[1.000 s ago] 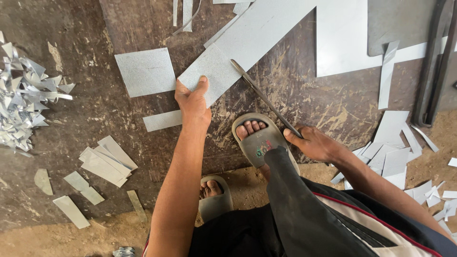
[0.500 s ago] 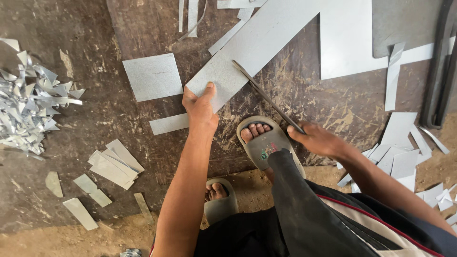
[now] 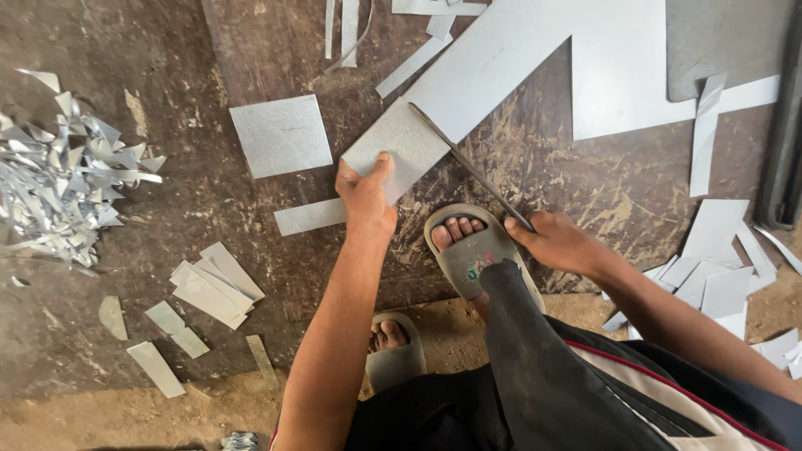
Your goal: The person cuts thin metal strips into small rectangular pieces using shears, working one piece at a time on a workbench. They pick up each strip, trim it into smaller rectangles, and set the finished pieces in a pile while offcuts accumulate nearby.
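Observation:
My left hand [image 3: 365, 194] grips the near end of a long grey metal sheet strip [image 3: 493, 67] that lies on the dark floor plate. My right hand [image 3: 555, 242] holds the lower handle of a long thin shear blade [image 3: 464, 159], which crosses the strip just right of my left hand. The blade sits across the sheet at a slant. A cut square of sheet [image 3: 281, 135] lies to the left of the strip, and a narrow offcut [image 3: 311, 216] lies below it. My right foot in a grey sandal [image 3: 468, 250] rests between my hands.
A heap of shiny metal scraps [image 3: 63, 188] lies at the far left. Small cut rectangles [image 3: 209, 288] sit at lower left, and more offcuts [image 3: 718, 267] pile at the right. A large sheet [image 3: 643, 75] covers the upper right. My left foot [image 3: 393, 351] is near the bottom.
The view has shifted slightly. Both hands keep their hold on the strip and blade handle, with the blade still across the sheet.

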### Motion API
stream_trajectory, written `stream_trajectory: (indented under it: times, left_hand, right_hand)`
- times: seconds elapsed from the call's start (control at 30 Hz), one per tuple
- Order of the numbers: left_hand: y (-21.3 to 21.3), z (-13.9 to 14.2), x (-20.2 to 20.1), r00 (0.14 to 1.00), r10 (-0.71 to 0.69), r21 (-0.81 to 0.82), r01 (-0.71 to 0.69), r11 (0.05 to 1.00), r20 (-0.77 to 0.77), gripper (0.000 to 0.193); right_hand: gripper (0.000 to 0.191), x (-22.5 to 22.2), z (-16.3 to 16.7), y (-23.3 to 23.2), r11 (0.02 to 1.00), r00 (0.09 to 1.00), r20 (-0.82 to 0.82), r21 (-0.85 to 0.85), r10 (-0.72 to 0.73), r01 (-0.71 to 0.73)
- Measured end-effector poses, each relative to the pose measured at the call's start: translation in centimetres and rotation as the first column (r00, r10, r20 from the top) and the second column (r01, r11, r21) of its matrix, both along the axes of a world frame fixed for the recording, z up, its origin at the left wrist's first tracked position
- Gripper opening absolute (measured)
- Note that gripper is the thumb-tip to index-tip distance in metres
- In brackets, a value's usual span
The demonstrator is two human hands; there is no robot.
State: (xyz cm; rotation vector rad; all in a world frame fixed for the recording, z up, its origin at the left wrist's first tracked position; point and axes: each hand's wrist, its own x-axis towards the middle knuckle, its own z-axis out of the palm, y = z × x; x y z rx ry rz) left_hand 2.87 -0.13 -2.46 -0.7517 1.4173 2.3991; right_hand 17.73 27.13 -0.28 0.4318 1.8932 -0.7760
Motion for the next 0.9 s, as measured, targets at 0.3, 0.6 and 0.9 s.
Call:
stream_trajectory:
  times: [0.3,0.6,0.9]
  left_hand:
    - [0.7,2.4,0.8,0.984,0.008,-0.009,-0.007,1.000,0.179,0.033]
    - [-8.2,6.4,-5.6,0.989,-0.147,-0.687,0.092,0.720,-0.022,0.014]
    - [-13.4,6.5,-8.3,0.735,-0.570,-0.927,-0.338,0.162,-0.367,0.040]
  right_hand:
    - [0.062,-2.2,3.2,-1.8,0.963,0.935,-0.293,0.233,0.203,-0.136]
    - [0.070,0.3,7.1,2.6,0.865,0.923,-0.127,0.412,0.364,-0.285]
    - [0.037,-6.4,5.3,-1.0,0.969,0.563,-0.788,0.197,0.249,-0.152]
